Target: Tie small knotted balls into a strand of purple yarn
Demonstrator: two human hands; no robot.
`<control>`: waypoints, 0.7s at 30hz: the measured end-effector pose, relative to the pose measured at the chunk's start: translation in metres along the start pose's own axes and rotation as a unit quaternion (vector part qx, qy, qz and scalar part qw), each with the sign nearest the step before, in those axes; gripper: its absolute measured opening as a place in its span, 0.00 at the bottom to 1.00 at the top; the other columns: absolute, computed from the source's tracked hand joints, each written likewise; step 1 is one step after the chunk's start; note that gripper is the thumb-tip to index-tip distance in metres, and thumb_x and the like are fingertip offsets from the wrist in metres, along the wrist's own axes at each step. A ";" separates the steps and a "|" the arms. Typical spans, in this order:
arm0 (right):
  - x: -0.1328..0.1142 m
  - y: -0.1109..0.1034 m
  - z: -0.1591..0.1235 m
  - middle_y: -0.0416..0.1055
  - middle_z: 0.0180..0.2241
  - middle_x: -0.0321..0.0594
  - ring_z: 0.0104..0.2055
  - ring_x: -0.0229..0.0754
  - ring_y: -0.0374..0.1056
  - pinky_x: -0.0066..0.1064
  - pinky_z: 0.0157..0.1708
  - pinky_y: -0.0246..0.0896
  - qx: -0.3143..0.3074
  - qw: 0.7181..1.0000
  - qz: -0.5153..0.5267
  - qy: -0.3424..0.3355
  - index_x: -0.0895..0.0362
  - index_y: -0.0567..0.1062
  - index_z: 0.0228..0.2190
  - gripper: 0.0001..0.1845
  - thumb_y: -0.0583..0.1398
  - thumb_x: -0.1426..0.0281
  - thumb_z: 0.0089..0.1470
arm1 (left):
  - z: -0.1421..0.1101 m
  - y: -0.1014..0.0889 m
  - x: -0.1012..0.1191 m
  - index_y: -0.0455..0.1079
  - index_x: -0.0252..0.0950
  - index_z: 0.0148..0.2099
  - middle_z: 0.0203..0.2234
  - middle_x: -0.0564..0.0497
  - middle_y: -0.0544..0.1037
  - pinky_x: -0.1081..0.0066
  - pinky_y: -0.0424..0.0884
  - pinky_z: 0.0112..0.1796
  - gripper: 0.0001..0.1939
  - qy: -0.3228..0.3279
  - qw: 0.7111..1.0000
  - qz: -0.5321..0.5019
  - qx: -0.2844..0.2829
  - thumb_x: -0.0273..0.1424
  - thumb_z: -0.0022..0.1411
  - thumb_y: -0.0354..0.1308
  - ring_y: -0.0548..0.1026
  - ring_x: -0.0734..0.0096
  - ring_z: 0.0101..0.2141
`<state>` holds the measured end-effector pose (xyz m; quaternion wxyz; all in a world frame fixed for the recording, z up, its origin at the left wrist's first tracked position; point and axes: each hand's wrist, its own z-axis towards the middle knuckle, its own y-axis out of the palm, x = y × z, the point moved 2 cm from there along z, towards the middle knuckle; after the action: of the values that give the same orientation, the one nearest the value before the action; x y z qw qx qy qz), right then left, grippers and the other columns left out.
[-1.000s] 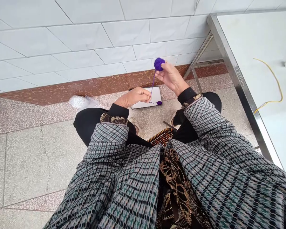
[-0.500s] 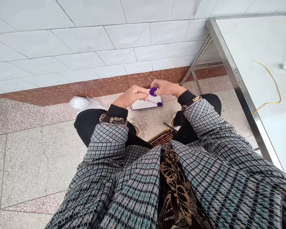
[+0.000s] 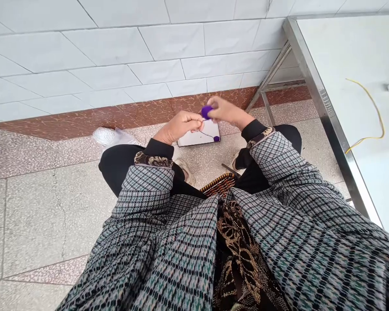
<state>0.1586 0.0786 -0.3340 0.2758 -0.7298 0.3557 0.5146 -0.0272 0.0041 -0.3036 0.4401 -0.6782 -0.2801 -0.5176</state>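
Observation:
My right hand [image 3: 227, 111] is closed around a small purple yarn ball [image 3: 206, 112], held out in front of my knees. My left hand [image 3: 180, 127] sits just left of it, fingers pinched on the purple strand that runs from the ball. The two hands nearly touch. Below them on the floor lies a white tray [image 3: 199, 137] with a thin purple strand and a small purple piece [image 3: 216, 138] on it.
A woven basket [image 3: 221, 185] rests between my legs. A crumpled clear plastic bag [image 3: 112, 136] lies by the brown skirting at the left. A steel table [image 3: 322, 106] stands at the right with a yellow cord [image 3: 374, 110] on top.
My right hand has come down with the yarn ball from a raised position to right beside my left hand. The strand between them has shortened.

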 end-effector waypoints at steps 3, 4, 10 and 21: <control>0.000 0.011 -0.012 0.73 0.40 0.38 0.32 0.35 0.70 0.24 0.29 0.71 -0.196 0.979 -0.050 0.000 0.59 0.71 0.43 0.24 0.70 0.82 0.46 | 0.003 -0.012 -0.008 0.69 0.35 0.23 0.19 0.54 0.68 0.72 0.60 0.30 0.11 -0.020 0.992 0.001 0.127 0.21 0.57 0.55 0.63 0.75 0.24; -0.004 0.011 -0.016 0.73 0.41 0.38 0.33 0.35 0.71 0.25 0.32 0.72 -0.224 0.974 -0.012 -0.025 0.59 0.71 0.45 0.24 0.71 0.79 0.46 | 0.004 -0.014 -0.011 0.67 0.36 0.23 0.19 0.54 0.68 0.72 0.59 0.30 0.12 -0.030 0.986 0.006 0.162 0.20 0.57 0.54 0.62 0.75 0.24; -0.030 -0.020 -0.010 0.66 0.39 0.36 0.42 0.36 0.69 0.26 0.45 0.76 0.037 0.949 0.259 -0.176 0.52 0.62 0.43 0.28 0.73 0.54 0.61 | 0.009 -0.008 -0.017 0.70 0.35 0.23 0.18 0.54 0.67 0.71 0.60 0.30 0.14 -0.063 0.993 0.029 0.100 0.19 0.59 0.54 0.63 0.75 0.22; -0.010 0.003 -0.019 0.70 0.35 0.34 0.43 0.37 0.70 0.26 0.40 0.69 -0.228 0.972 -0.027 -0.053 0.57 0.70 0.37 0.24 0.78 0.66 0.48 | 0.003 -0.018 -0.013 0.65 0.37 0.24 0.20 0.54 0.64 0.71 0.62 0.31 0.14 0.001 0.980 -0.096 0.176 0.26 0.64 0.58 0.61 0.76 0.23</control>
<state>0.1648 0.0640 -0.3188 0.1345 -0.7545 0.1943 0.6123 -0.0447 0.0159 -0.3106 0.5012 -0.5596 -0.4303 -0.5006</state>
